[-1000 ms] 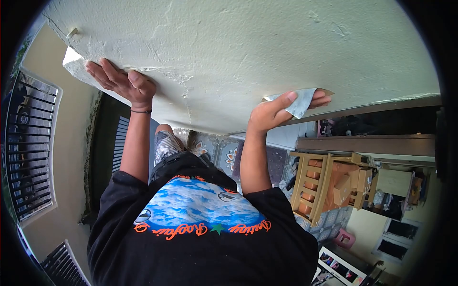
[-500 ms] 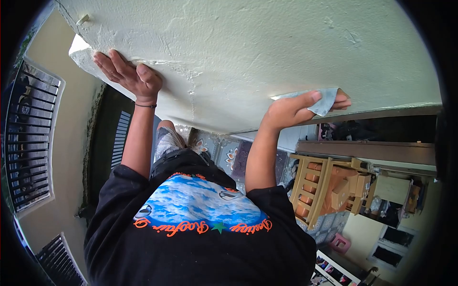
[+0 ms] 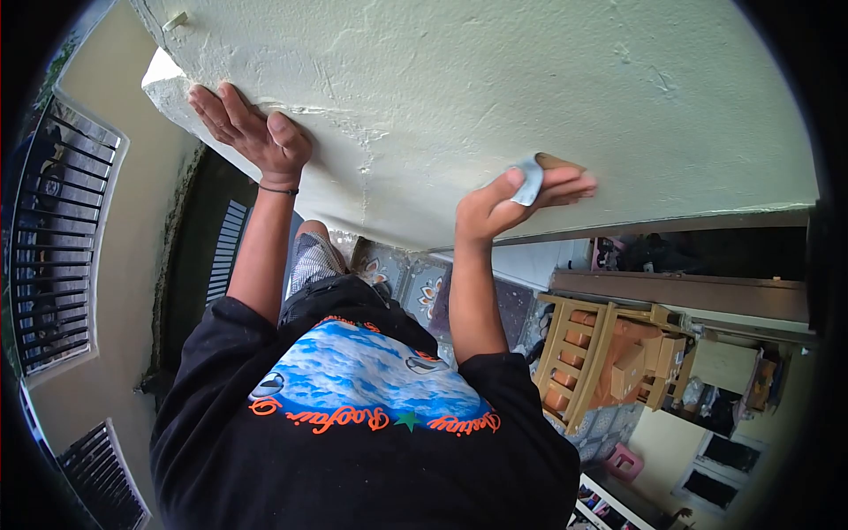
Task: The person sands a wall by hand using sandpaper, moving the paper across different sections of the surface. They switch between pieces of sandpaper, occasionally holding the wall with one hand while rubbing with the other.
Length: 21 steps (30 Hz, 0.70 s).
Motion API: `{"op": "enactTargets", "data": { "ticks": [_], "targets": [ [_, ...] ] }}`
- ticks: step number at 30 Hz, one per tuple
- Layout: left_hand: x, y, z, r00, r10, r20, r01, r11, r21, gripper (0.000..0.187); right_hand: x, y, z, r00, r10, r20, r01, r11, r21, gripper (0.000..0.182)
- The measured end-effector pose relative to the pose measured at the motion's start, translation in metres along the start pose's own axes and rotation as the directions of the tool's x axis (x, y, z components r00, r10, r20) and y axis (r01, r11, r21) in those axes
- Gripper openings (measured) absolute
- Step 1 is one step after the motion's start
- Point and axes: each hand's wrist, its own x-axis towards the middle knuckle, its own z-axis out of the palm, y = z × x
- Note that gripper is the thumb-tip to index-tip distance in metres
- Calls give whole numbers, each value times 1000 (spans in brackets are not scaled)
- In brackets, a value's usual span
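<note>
A pale, rough-plastered wall [image 3: 495, 79] fills the upper part of the head view, with cracks and a chipped patch between my hands. My left hand [image 3: 256, 137] rests flat against it near the left corner, fingers stretched out, holding nothing. In my right hand [image 3: 495, 205] a bent piece of sandpaper [image 3: 530, 179], bluish grey with a brown side, is pinned by the thumb. The fingers of that hand lie straight along the wall, close to its lower edge, with part of the sheet between them and the plaster.
A small peg [image 3: 175, 21] sticks out of the wall at upper left. Barred windows [image 3: 62, 247] are on the far left. Below right, a wooden bench [image 3: 579, 362] carries cardboard boxes [image 3: 629, 371]; a pink stool [image 3: 624, 462] stands beyond it. Patterned tiles [image 3: 415, 283] cover the floor.
My right hand has slid left along the wall with the sandpaper, which is now more curled. My left hand stays on the same spot of the wall; the view has shifted slightly.
</note>
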Motion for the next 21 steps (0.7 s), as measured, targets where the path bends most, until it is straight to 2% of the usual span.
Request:
{"op": "enactTargets", "data": {
  "ticks": [3,5,7,9,11,12,14,16,18,19,20,21],
  "targets": [
    [1,1,4,1000,-3,-15,3,1000,-19,62,72,-14,-24,990,41,-132,-29,995,96,58],
    [0,0,7,997,-26,-75,22,998,-62,61,55,-9,-16,970,234,-65,-214,952,219,61],
    [-2,-2,7,997,-23,-74,19,998,-54,61,21,-17,1,996,-53,-66,53,999,5,59],
    [-2,-1,7,997,-19,-75,16,999,-49,61,-59,2,27,965,-243,97,254,960,-116,58],
    [0,1,6,997,-23,-72,19,999,-47,61,-127,21,32,903,-268,337,339,924,-174,59],
    [0,0,5,997,-22,-69,19,999,-36,61,-123,21,32,904,-272,329,342,923,-176,59],
    [1,-1,7,997,-23,-78,20,999,-44,61,-117,23,28,926,-223,305,281,946,-161,60],
    [0,1,6,997,-26,-76,22,999,-48,61,-64,12,20,981,-155,113,161,986,-43,58],
    [0,0,6,997,-22,-74,19,999,-49,61,2,7,3,995,-96,-35,94,994,-47,59],
    [-1,-1,5,997,-20,-70,16,999,-49,61,34,-2,-8,991,40,-130,-49,997,-63,59],
    [-2,-1,5,998,-20,-65,17,999,-50,61,52,8,-13,960,215,-178,-180,964,195,59],
    [-1,0,5,997,-22,-68,19,999,-51,61,72,7,-24,901,397,-177,-328,889,321,58]
  ]
}}
